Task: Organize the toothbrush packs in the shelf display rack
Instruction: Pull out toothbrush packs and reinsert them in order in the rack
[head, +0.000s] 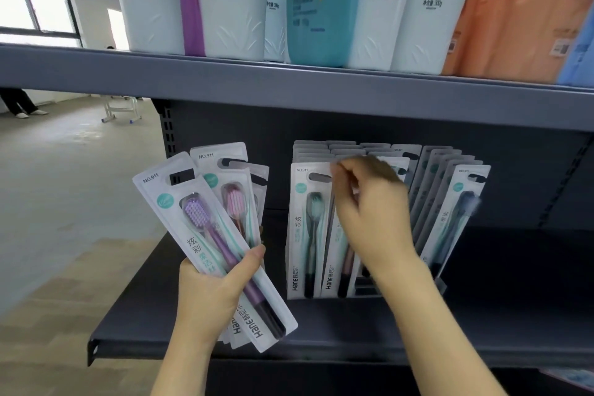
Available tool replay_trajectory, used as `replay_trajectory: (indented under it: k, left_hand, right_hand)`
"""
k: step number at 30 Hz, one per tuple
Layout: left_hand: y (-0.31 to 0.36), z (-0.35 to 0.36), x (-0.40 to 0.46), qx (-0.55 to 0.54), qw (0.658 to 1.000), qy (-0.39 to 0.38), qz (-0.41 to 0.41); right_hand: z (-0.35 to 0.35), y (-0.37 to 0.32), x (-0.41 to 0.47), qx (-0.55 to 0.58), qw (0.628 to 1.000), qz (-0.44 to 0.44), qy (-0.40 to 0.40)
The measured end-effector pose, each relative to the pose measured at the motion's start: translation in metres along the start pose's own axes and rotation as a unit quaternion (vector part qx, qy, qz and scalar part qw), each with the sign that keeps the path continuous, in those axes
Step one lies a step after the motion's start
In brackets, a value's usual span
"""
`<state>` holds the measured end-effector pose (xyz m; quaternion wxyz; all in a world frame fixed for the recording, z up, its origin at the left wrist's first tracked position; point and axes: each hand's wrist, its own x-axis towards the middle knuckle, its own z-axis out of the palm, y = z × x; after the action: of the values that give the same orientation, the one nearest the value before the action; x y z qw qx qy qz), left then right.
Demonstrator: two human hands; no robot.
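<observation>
While right hand (369, 212) pinches hung packs (310, 228), left grip (209, 292) fans three.

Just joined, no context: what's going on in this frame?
A person is stocking toothbrush packs on a shelf rack. The left hand grips a fanned bundle of packs, a purple brush in front and a pink one behind. The right hand reaches to the top of the hanging packs in the middle rows, fingers at the hang holes; it is blurred, so what it pinches is unclear.
</observation>
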<state>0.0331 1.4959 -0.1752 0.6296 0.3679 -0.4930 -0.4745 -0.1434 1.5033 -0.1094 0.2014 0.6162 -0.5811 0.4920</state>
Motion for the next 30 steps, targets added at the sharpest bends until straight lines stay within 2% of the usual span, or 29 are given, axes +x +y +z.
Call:
replay_trajectory:
  k: [2, 7, 10, 12, 16, 20, 22, 25, 27, 30]
  left_hand:
    - [0.002, 0.001, 0.001, 0.002, 1.000, -0.002, 0.002]
    - [0.004, 0.001, 0.004, 0.000, 1.000, -0.006, -0.004]
    - [0.005, 0.001, 0.005, 0.004, 1.000, -0.005, -0.003]
    - [0.006, 0.001, 0.004, 0.003, 1.000, 0.000, -0.004]
    - [0.006, 0.003, 0.006, 0.004, 1.000, 0.001, -0.009]
    - [0.006, 0.007, 0.007, 0.002, 1.000, -0.003, -0.005]
    - [0.005, 0.009, 0.007, 0.005, 1.000, -0.003, -0.003]
    - [0.003, 0.010, 0.008, 0.010, 1.000, -0.005, -0.003]
    - [0.002, 0.011, 0.007, 0.012, 1.000, -0.009, -0.004]
    - [0.001, 0.010, 0.006, 0.014, 1.000, -0.012, -0.006]
  right_hand:
    - [-0.005, -0.001, 0.021, -0.030, 0.999, -0.022, -0.036]
    - [-0.008, 0.007, 0.076, -0.016, 0.978, 0.000, -0.206]
    - [-0.003, 0.015, 0.099, 0.003, 0.925, 0.025, -0.380]
    - [0.002, 0.017, 0.108, 0.011, 0.894, 0.025, -0.446]
    - [0.006, 0.018, 0.116, 0.016, 0.876, 0.011, -0.482]
    - [0.002, 0.011, 0.105, 0.074, 0.916, 0.010, -0.395]
    - [-0.001, 0.008, 0.099, 0.082, 0.915, -0.012, -0.396]
    - [-0.001, 0.013, 0.093, -0.039, 0.879, -0.055, -0.473]
    - [-0.001, 0.015, 0.091, -0.128, 0.854, -0.041, -0.502]
    - [-0.001, 0.016, 0.090, -0.160, 0.841, -0.066, -0.512]
